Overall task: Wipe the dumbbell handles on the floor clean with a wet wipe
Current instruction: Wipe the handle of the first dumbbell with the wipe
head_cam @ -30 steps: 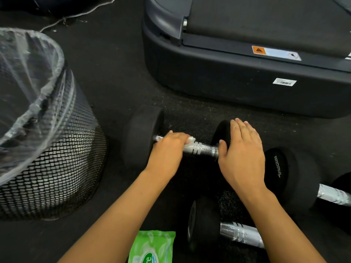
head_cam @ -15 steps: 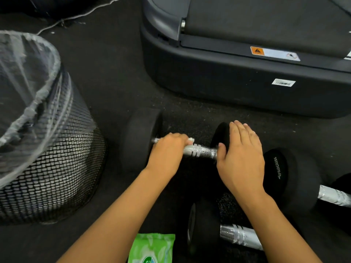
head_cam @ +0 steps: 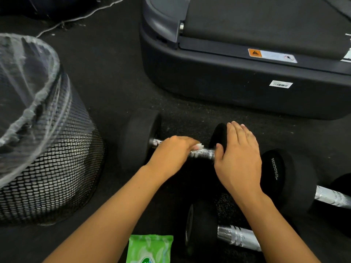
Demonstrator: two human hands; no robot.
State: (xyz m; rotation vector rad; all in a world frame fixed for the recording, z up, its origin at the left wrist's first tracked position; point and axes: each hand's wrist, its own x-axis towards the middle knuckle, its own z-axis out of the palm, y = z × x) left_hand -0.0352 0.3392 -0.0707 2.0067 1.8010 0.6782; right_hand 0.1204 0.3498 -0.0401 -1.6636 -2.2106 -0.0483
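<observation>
I make this the wiping step itself, partway through the first of three dumbbells. Largest in my view is the treadmill (head_cam: 247, 88) across the top right; its base carries an orange warning triangle on a pale strip and a white barcode sticker, neither of which I can read. To the left stands a black mesh waste bin (head_cam: 57, 168) lined with a clear plastic bag. The dumbbell being cleaned (head_cam: 138, 137) lies on the dark floor between bin and treadmill. My right hand (head_cam: 239, 160) lies flat and open over its right-hand weight, steadying it, thumb just beside the metal. My left hand (head_cam: 172, 154) is curled around the knurled handle (head_cam: 204, 154) with the wet wipe (head_cam: 198, 146) pinched under the fingers, only a white corner showing.

The short stretch of handle next to the right weight is still bare, so I judge the next move calls for sliding the wipe along to that end, probably with a twist to reach the underside. Two more dumbbells wait: one at right (head_cam: 284, 179) with white lettering on its end, too small to read, and one nearest me (head_cam: 201, 226). The green wipes packet (head_cam: 150, 247) sits at the bottom edge, its print cut off.
</observation>
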